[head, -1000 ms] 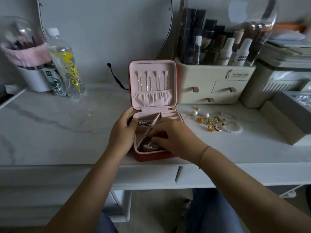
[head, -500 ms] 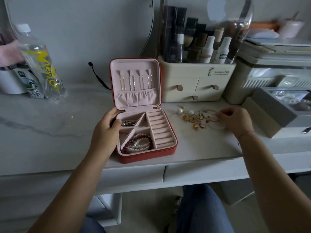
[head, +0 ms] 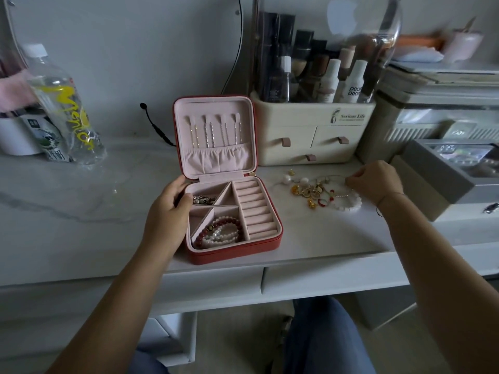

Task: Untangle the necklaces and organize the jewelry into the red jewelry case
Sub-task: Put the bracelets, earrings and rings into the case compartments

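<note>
The red jewelry case (head: 235, 253) stands open on the desk, lid upright with several thin chains (head: 213, 130) hanging in it. Its front compartment holds a red bead bracelet and pearl bracelets (head: 220, 233); a small metal piece (head: 204, 200) lies in the back left compartment. The ring rolls (head: 255, 209) on the right hold nothing. My left hand (head: 167, 211) grips the case's left wall. To the right lies a loose pile of gold rings, pearls and beaded bracelets (head: 317, 193). My right hand (head: 375, 182) is at the pile's right edge, fingertips pinching a thin piece there.
A cream cosmetics organizer (head: 313, 133) with drawers stands behind the pile. Grey boxes (head: 442, 179) sit at the right. A water bottle (head: 63, 106) and a white cup stand at the left. The desk's front edge (head: 243, 268) runs just below the case.
My right hand left the case's front compartment and moved right to the loose jewelry pile. The bracelets in the case are now uncovered. My left hand stays on the case.
</note>
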`<state>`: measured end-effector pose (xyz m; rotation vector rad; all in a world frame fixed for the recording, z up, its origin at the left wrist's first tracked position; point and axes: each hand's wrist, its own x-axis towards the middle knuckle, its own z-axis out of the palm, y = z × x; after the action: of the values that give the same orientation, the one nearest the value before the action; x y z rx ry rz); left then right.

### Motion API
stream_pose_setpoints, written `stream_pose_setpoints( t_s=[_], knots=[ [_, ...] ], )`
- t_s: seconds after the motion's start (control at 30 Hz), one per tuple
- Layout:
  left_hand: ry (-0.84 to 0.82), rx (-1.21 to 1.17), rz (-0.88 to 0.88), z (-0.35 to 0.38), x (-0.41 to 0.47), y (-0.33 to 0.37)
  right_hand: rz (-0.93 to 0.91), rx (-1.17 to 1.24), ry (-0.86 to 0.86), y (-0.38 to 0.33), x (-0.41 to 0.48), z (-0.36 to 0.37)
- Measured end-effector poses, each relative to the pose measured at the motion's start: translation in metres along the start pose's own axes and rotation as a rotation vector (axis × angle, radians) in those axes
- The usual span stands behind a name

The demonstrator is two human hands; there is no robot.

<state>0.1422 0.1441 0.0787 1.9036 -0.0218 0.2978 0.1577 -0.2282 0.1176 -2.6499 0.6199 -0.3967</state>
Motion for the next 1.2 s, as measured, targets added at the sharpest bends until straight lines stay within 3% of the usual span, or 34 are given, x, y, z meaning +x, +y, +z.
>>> stream_pose_setpoints(
  t_s=[0.27, 0.57, 0.63, 0.8, 0.87, 0.93, 1.2],
  knots=[
    [-0.003, -0.004, -0.004, 0.0, -0.001, 0.001, -0.196, 0.302, 0.035, -0.004, -0.002, -0.024],
    [-0.004, -0.013, -0.01, 0.001, -0.001, 0.002, -0.306, 0.418, 0.083, -0.028, -0.017, -0.056],
    [-0.003, -0.021, -0.01, 0.001, -0.001, 0.002, -0.334, 0.527, -0.016, -0.048, -0.035, -0.059],
    [-0.01, -0.039, -0.003, 0.001, -0.001, 0.002, -0.339, 0.833, -0.526, -0.11, -0.085, -0.03],
    [-0.015, -0.04, -0.002, 0.001, 0.0, 0.001, -0.326, 0.884, -0.654, -0.13, -0.099, -0.013],
    [-0.014, -0.032, 0.0, 0.0, 0.0, 0.001, -0.344, 0.788, -0.671, -0.143, -0.111, 0.0],
    [-0.037, -0.054, 0.026, -0.002, 0.001, 0.0, -0.549, 0.248, -0.379, -0.16, -0.133, 0.016]
  ],
)
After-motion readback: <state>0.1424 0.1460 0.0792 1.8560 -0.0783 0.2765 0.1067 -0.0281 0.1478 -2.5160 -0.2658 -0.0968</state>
